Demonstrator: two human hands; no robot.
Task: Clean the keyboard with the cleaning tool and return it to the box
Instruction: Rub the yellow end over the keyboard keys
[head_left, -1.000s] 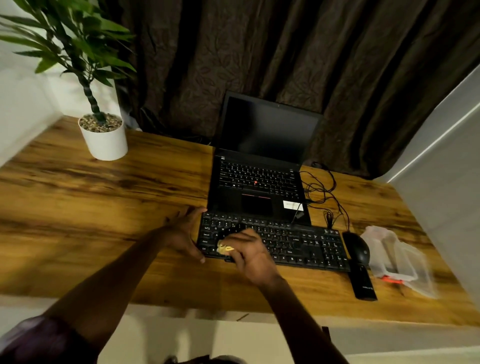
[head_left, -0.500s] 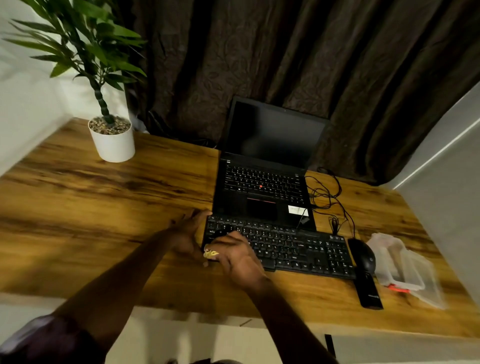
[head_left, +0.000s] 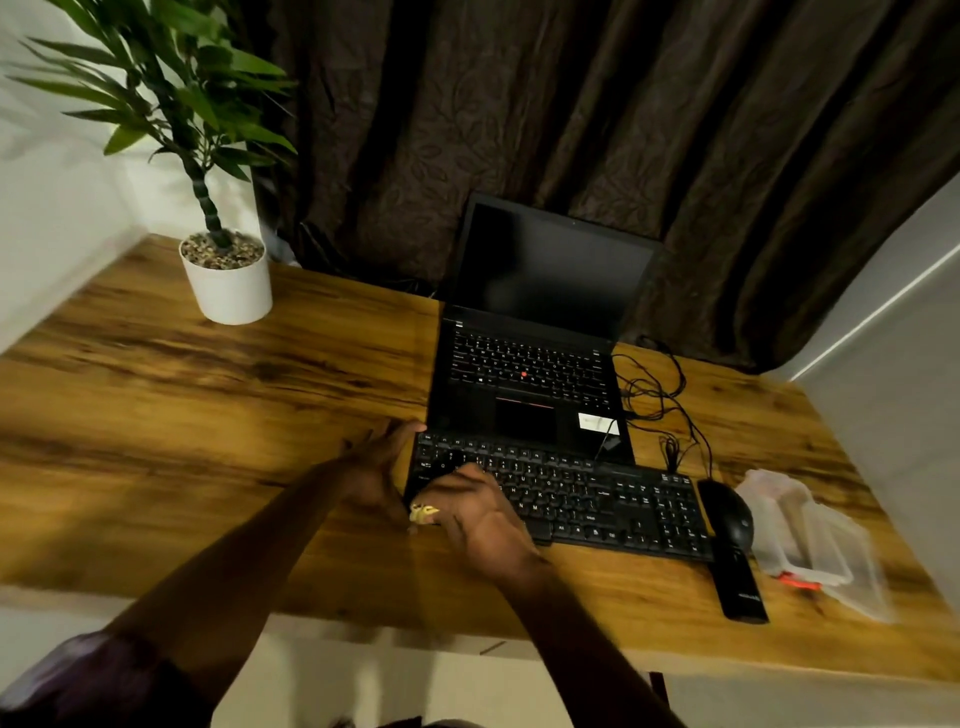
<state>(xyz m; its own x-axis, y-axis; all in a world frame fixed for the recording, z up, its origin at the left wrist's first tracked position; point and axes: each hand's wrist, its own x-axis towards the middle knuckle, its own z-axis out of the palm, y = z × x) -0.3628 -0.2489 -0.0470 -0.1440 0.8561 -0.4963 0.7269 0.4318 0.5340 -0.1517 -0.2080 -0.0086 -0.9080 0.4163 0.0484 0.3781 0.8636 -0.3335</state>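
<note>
A black external keyboard lies on the wooden desk in front of a laptop. My right hand grips a small yellow cleaning tool and holds it on the keyboard's near left corner. My left hand rests against the keyboard's left end with the fingers straight. A clear plastic box, open with its lid beside it, sits at the right end of the desk.
An open black laptop stands behind the keyboard, with tangled cables to its right. A black mouse and a black remote-like bar lie between keyboard and box. A potted plant stands at the back left.
My right hand has slid the yellow tool leftward along the keyboard's front rows to its left corner. My left hand has stayed at the left end. The view has shifted slightly.
</note>
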